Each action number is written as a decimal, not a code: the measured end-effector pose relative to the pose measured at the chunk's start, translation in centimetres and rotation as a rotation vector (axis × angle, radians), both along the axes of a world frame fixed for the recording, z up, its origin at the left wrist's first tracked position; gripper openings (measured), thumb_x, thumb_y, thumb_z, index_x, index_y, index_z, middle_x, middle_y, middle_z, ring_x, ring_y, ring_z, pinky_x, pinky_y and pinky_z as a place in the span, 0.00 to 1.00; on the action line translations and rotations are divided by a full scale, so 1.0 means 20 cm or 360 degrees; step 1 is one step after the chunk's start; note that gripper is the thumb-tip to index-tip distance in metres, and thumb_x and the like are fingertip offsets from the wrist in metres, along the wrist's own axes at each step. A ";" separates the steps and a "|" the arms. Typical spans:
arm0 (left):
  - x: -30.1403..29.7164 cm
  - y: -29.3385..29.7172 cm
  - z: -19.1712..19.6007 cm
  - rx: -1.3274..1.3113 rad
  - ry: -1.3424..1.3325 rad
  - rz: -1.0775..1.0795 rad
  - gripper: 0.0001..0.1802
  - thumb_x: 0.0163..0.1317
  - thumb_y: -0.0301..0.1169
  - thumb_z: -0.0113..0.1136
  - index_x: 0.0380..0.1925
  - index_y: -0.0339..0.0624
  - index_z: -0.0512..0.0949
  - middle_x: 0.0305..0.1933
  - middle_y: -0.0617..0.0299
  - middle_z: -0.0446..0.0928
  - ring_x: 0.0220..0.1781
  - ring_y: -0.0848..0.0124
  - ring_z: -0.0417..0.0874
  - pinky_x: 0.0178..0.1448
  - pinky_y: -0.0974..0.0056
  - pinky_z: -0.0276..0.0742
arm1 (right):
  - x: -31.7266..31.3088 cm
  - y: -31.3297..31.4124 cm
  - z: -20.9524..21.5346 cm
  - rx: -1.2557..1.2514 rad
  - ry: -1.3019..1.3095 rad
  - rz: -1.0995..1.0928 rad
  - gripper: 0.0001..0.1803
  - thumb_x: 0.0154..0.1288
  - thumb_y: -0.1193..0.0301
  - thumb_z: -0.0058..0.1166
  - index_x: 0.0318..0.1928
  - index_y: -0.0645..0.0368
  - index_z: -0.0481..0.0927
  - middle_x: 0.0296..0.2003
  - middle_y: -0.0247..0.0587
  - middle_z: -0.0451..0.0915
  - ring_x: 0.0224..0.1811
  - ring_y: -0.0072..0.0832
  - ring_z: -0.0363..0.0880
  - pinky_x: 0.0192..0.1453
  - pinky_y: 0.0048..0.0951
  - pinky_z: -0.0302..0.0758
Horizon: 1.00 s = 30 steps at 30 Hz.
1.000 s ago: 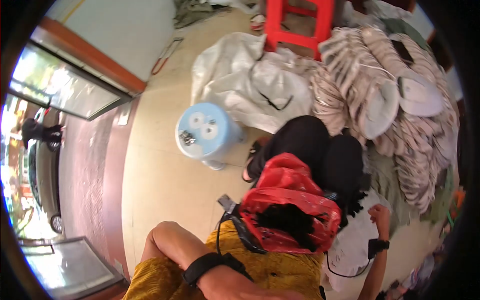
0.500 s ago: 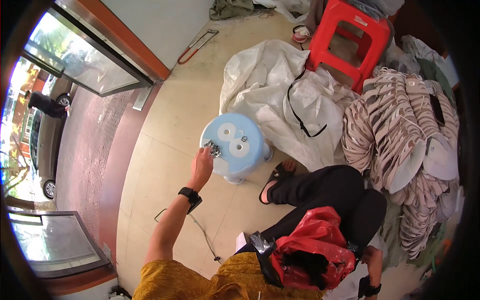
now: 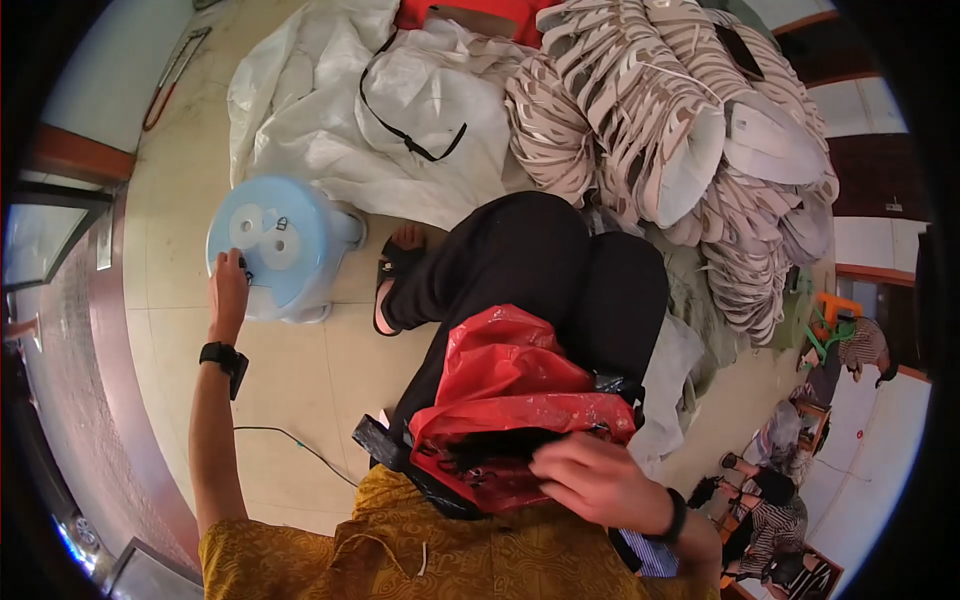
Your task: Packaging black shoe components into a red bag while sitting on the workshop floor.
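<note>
Small metal pieces [image 3: 248, 272] lie toward the near left edge of one blue stool [image 3: 308, 262]; the left hand [image 3: 228, 287] bunches its fingers beside them — grip unclear. The right hand [image 3: 598, 483] curls at one red bag's [image 3: 510, 350] mouth, its hold hidden. Apparent step: gathering pieces — calling for a fine pinch. One lone piece [image 3: 282, 223] sits mid-stool; the others, partly covered, can't be counted.

Left hand [image 3: 229, 290] at stool [image 3: 305, 220], right [image 3: 598, 484] at bag [image 3: 512, 352]

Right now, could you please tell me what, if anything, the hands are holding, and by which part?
It cannot be told: the left hand is at the blue stool, the right hand at the red bag.
</note>
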State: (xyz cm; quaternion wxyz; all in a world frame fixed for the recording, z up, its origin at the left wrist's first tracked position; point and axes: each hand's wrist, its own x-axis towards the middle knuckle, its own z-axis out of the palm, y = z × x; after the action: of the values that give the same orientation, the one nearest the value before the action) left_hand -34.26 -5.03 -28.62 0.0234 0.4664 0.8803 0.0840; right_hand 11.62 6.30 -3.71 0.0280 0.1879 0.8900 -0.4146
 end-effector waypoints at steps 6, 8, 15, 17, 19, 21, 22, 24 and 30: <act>0.00 0.07 -0.02 -0.0062 -0.0101 -0.0022 0.04 0.51 0.21 0.46 0.28 0.39 0.67 0.31 0.49 0.68 0.32 0.49 0.73 0.33 0.52 0.69 | -0.11 -0.09 -0.25 0.0735 -0.0219 -0.0095 0.17 0.43 0.74 0.51 0.38 0.63 0.73 0.32 0.41 0.71 0.34 0.29 0.73 0.33 0.27 0.73; -0.02 0.06 -0.03 -0.0033 -0.0118 -0.0016 0.03 0.51 0.22 0.46 0.27 0.38 0.67 0.30 0.50 0.69 0.32 0.50 0.73 0.32 0.53 0.69 | -0.08 -0.12 -0.32 0.0888 -0.0245 -0.0067 0.17 0.43 0.73 0.50 0.38 0.63 0.73 0.30 0.41 0.71 0.32 0.30 0.74 0.32 0.28 0.73; -0.12 0.02 -0.08 0.0190 -0.0309 -0.0148 0.04 0.53 0.26 0.47 0.24 0.37 0.70 0.27 0.51 0.72 0.31 0.52 0.74 0.34 0.55 0.69 | -0.05 -0.11 -0.36 0.0724 0.0140 -0.0159 0.03 0.43 0.73 0.50 0.23 0.56 0.73 0.24 0.35 0.73 0.26 0.30 0.74 0.27 0.28 0.72; -0.12 0.01 -0.07 0.0174 -0.0285 -0.0125 0.05 0.53 0.27 0.48 0.24 0.37 0.70 0.28 0.50 0.72 0.31 0.52 0.74 0.34 0.56 0.69 | 0.00 -0.10 -0.34 0.0557 0.0049 -0.0166 0.07 0.41 0.74 0.55 0.26 0.57 0.75 0.29 0.36 0.74 0.29 0.31 0.75 0.31 0.28 0.73; -0.11 0.00 -0.05 0.0161 -0.0257 -0.0102 0.05 0.53 0.27 0.48 0.25 0.37 0.71 0.28 0.50 0.73 0.32 0.52 0.74 0.34 0.56 0.69 | -0.02 -0.10 -0.33 0.0551 0.0019 -0.0127 0.07 0.41 0.75 0.56 0.25 0.58 0.75 0.28 0.36 0.74 0.28 0.31 0.75 0.31 0.28 0.73; -0.10 -0.02 -0.03 0.0368 -0.0108 0.0029 0.05 0.53 0.27 0.48 0.24 0.35 0.70 0.27 0.50 0.72 0.28 0.55 0.74 0.33 0.57 0.70 | -0.03 -0.10 -0.31 0.0552 -0.0002 -0.0078 0.06 0.40 0.75 0.56 0.25 0.58 0.75 0.27 0.36 0.74 0.28 0.31 0.75 0.30 0.28 0.73; -0.11 -0.03 -0.01 0.0378 -0.0097 0.0038 0.05 0.53 0.27 0.48 0.24 0.35 0.70 0.27 0.50 0.72 0.28 0.55 0.74 0.33 0.57 0.70 | -0.03 -0.10 -0.31 0.0508 0.0212 -0.0183 0.05 0.41 0.76 0.55 0.23 0.58 0.74 0.25 0.36 0.73 0.25 0.30 0.74 0.28 0.27 0.72; -0.06 0.01 0.12 0.0488 -0.0452 0.0182 0.06 0.55 0.26 0.47 0.25 0.35 0.71 0.23 0.53 0.73 0.22 0.64 0.74 0.28 0.62 0.71 | -0.03 -0.10 -0.30 0.0472 0.0432 -0.0289 0.03 0.42 0.77 0.54 0.22 0.58 0.74 0.22 0.35 0.72 0.22 0.30 0.72 0.25 0.26 0.71; 0.44 0.10 0.74 0.0950 -0.1979 0.0228 0.06 0.56 0.26 0.47 0.28 0.35 0.72 0.21 0.62 0.70 0.22 0.77 0.73 0.25 0.73 0.70 | -0.01 -0.07 -0.18 -0.0437 0.0389 -0.0779 0.02 0.45 0.81 0.52 0.23 0.64 0.73 0.26 0.38 0.77 0.20 0.20 0.73 0.24 0.19 0.68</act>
State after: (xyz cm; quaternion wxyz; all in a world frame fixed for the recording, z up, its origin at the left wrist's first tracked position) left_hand -25.48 -2.94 -13.73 0.3888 0.2588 0.6712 0.5756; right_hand 11.37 4.95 -7.23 -0.1549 0.3399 0.7507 -0.5449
